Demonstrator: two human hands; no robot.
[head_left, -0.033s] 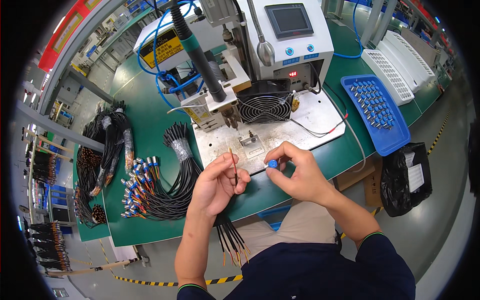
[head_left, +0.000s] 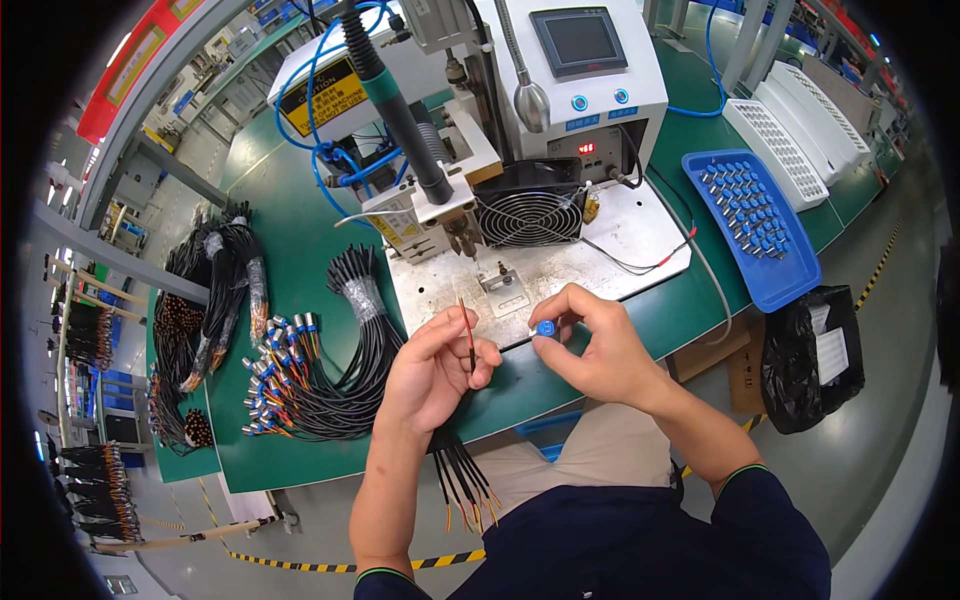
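Presently, left hand (head_left: 430,372) pinching thin cable (head_left: 470,338) between thumb and fingers, red wire end pointing up. Right hand (head_left: 597,350) near, gap between; thumb and fingertips closed around small blue connector (head_left: 545,328), pale tip perhaps leftward, too small to be sure. Both things by front edge of pale base plate (head_left: 635,240). Right: blue tray (head_left: 785,286) of similar connectors (head_left: 745,212). Left: bundle of black cables (head_left: 352,405) on green table (head_left: 285,465).

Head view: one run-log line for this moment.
left hand: holds red wire | right hand: holds blue part | red wire, blue part: apart | blue tray: holds similar parts
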